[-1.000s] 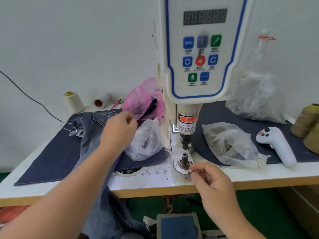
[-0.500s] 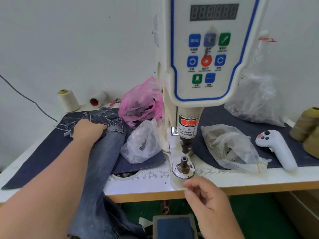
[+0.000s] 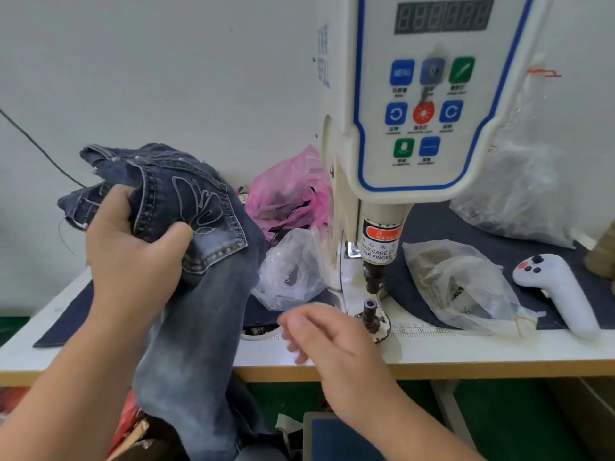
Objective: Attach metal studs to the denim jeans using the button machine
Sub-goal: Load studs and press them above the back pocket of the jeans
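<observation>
1. Our left hand (image 3: pixel 133 257) grips the jeans (image 3: pixel 186 261), lifted above the tabletop (image 3: pixel 466 347).
2. Our right hand (image 3: pixel 332 341), fingers loose and holding nothing, hovers beside the button machine (image 3: pixel 376 304).

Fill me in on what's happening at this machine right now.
A person is working at a button machine. The left hand grips a bunched pair of denim jeans by the embroidered pocket end, lifted above the table, with the leg hanging over the front edge. The right hand, blurred, with loose fingers holding nothing visible, hovers near the lower die. No denim lies under the punch yet.
</observation>
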`<action>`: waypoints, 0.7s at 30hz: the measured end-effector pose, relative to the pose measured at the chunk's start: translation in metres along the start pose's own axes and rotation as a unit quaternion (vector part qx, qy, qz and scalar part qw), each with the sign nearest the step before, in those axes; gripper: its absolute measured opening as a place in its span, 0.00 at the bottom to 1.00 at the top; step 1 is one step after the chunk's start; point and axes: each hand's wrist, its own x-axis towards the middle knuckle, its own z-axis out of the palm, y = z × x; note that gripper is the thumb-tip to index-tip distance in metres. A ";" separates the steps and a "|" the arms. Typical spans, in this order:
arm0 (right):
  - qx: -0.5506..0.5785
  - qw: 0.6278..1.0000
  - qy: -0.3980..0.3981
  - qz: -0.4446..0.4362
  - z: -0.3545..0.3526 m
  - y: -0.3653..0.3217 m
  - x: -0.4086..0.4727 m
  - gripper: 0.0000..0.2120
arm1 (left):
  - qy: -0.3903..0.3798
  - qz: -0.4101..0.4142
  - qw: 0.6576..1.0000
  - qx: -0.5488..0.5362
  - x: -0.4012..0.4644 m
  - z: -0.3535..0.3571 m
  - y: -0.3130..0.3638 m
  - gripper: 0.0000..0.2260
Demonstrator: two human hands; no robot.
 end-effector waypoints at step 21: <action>0.397 0.917 -0.003 0.038 -0.032 -0.031 -0.043 0.35 | -0.368 -0.285 0.844 -0.266 -0.064 -0.067 0.050 0.36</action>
